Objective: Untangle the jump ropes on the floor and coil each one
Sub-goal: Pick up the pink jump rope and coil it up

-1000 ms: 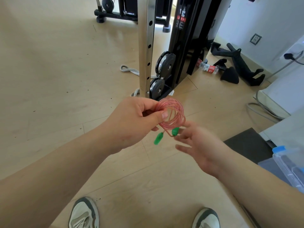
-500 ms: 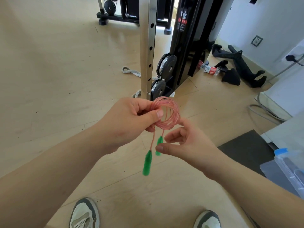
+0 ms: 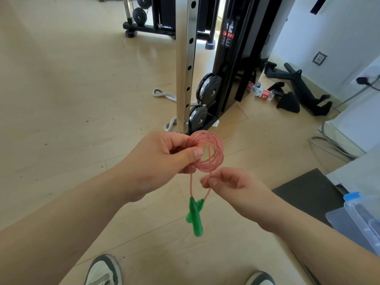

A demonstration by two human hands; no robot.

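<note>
Here we go: the thin pink translucent plastic jump rope [image 3: 207, 155] is up off the pale wooden floor [image 3: 61, 99], wound into a tight little coil and held in the air between both hands. The left hand [image 3: 162, 161] pinches the coil's near edge, thumb on top, fingers curled behind. The right hand [image 3: 232, 186] nips one trailing strand just below the coil, fingers narrow on the cord. Two green plastic handles [image 3: 195, 214] dangle together underneath. It looks light, springy and slick, so I'd say those loops will burst open if the pinch slackens. The best hold is across all the loops at once, never on a single strand.
</note>
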